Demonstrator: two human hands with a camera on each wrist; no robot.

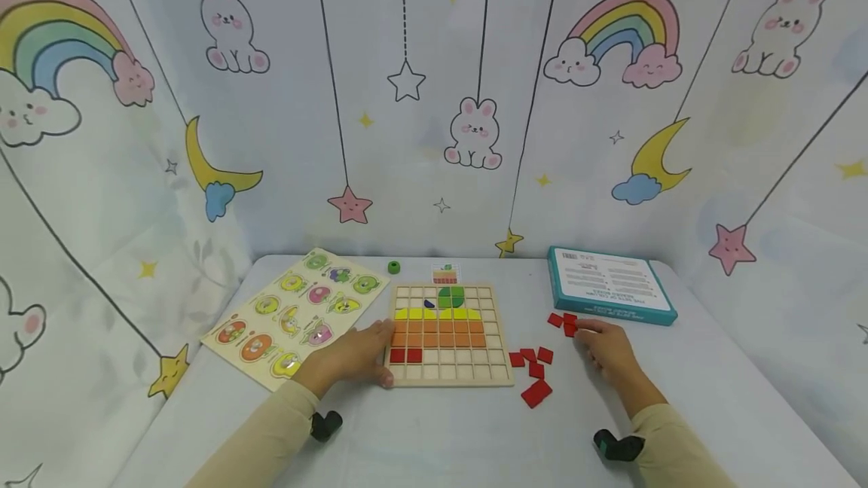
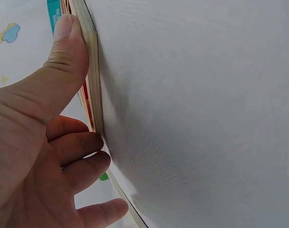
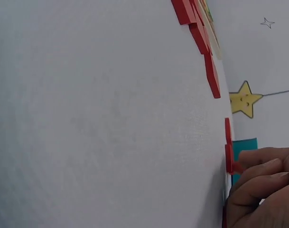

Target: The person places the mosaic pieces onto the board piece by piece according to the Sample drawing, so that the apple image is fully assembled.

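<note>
A wooden grid board (image 1: 498, 367) lies in the middle of the table, with rows of yellow, orange and red tiles in it. My left hand (image 1: 362, 352) rests against its left edge; the thumb (image 2: 63, 61) lies straight along the board's side (image 2: 93, 71), the other fingers loosely bent. Right of the board, my right hand (image 1: 597, 341) reaches a small group of red tiles (image 1: 564, 321). Its curled fingertips (image 3: 258, 164) pinch one red tile (image 3: 228, 159) that lies on the table. More loose red tiles (image 1: 534, 375) lie between the board and that hand.
A fruit peg puzzle (image 1: 291, 315) lies at the left, partly under my left hand. A teal box (image 1: 610, 286) sits at the back right. A small green piece (image 1: 394, 267) and a picture card (image 1: 445, 273) lie behind the board. Curtain walls enclose the table.
</note>
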